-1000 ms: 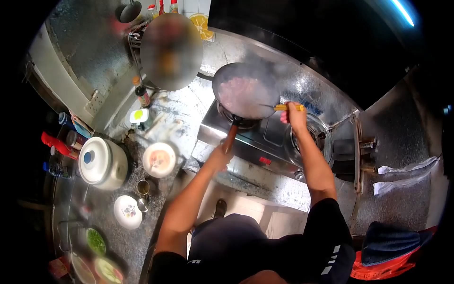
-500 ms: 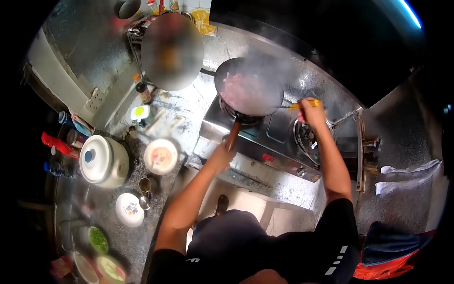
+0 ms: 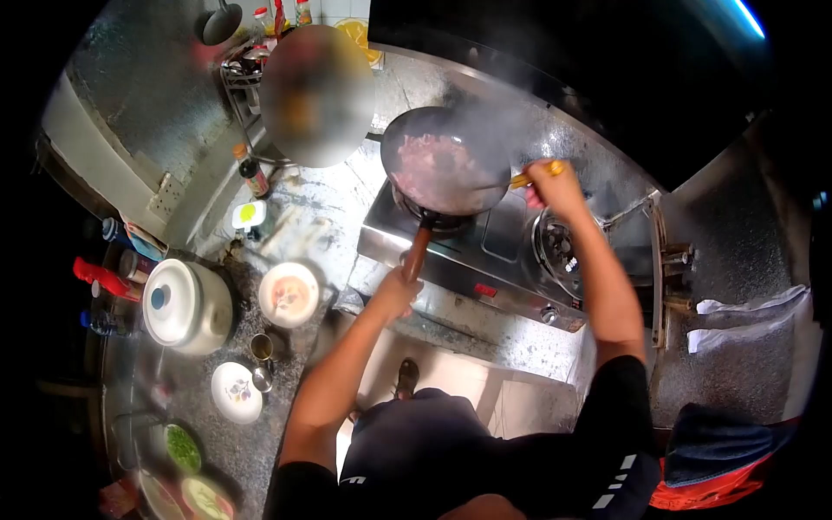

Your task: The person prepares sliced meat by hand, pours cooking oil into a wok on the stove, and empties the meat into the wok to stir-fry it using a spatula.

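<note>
A dark wok (image 3: 392,160) sits on the left burner of the gas stove (image 3: 451,267). Pale pink sliced meat (image 3: 433,160) lies in it under rising steam. My left hand (image 3: 394,293) is wrapped round the wok's wooden handle (image 3: 418,251). In my right hand (image 3: 555,186), to the right of the wok, is a yellow-handled spatula (image 3: 522,180). Its metal shaft reaches over the wok's right rim. Steam and meat blur the spatula's working end.
The right burner (image 3: 559,247) has nothing on it. Leftward stand a sauce bottle (image 3: 252,173), a stained bowl (image 3: 289,295), a white lidded pot (image 3: 189,303), a patterned plate (image 3: 236,393) and a dish of chopped greens (image 3: 182,447). A range hood (image 3: 555,69) overhangs the stove.
My right hand has moved slightly left and the spatula reaches further into the wok. The meat has shifted, and less steam covers it. The whole view has moved a little.
</note>
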The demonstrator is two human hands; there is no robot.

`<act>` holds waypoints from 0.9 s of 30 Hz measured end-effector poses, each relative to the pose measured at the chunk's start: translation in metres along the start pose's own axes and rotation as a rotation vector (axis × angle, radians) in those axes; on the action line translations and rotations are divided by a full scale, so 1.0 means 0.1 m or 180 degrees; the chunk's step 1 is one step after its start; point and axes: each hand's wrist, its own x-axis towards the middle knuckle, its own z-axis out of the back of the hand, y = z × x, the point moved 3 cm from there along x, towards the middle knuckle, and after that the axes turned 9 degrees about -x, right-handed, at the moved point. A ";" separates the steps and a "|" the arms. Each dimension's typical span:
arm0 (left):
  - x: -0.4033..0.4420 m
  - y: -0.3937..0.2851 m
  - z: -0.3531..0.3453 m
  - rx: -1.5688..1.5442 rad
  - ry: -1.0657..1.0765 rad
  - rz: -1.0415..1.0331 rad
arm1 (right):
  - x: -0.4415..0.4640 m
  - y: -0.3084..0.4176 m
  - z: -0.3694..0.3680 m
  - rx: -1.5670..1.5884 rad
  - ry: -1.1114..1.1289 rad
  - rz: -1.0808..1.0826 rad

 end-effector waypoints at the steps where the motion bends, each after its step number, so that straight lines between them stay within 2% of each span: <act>1: -0.02 0.01 0.01 -0.0001 0.0005 0.0034 | 0.02 0.06 0.16 -0.0025 -0.0108 -0.0113; 5: -0.05 -0.08 0.00 0.0021 0.0090 0.0308 | -0.02 0.80 0.58 -0.0851 0.0038 0.0040; 7: 0.01 -0.03 -0.01 -0.0655 0.0136 0.0492 | 0.16 0.96 0.63 -0.1061 0.0217 0.0022; 9: 0.01 0.00 -0.01 -0.0595 0.0285 0.0556 | 0.37 0.95 0.51 -0.0961 0.0460 -0.0154; 10: 0.01 -0.01 -0.01 -0.0566 0.0444 0.0584 | 0.53 0.80 0.39 -0.0584 0.0647 -0.0386; 12: -0.01 0.01 -0.03 -0.0489 0.0355 0.0562 | 0.68 0.47 0.03 0.0460 0.0392 -0.0674; 13: 0.00 0.00 -0.04 -0.0432 0.0276 0.0522 | 0.68 0.28 -0.07 0.0857 -0.0147 -0.0566; 15: 0.01 0.04 -0.06 -0.0467 0.0267 0.0539 | 0.67 -0.16 -0.17 0.1753 -0.0787 -0.0840; 17: 0.10 0.07 -0.05 -0.0497 0.0309 0.0401 | 0.57 -0.37 0.05 0.1663 -0.0960 -0.0694; 18: 0.05 0.02 -0.06 -0.0588 0.0303 0.0402 | 0.49 -0.27 0.24 0.1248 -0.0734 -0.0598; 21: 0.06 -0.01 -0.04 -0.0614 0.0357 0.0379 | 0.11 0.57 0.55 -0.0181 -0.0308 -0.0495; 23: 0.05 -0.08 -0.03 -0.0567 0.0344 0.0404 | 0.15 0.78 0.42 -0.0620 -0.0208 -0.0554; 25: 0.03 -0.08 0.03 -0.0514 0.0414 0.0399 | 0.42 0.61 0.16 -0.1122 -0.0389 -0.0349; 27: 0.10 -0.03 0.08 -0.0541 0.0428 0.0284 | 0.47 0.56 -0.24 -0.0371 -0.0230 -0.0023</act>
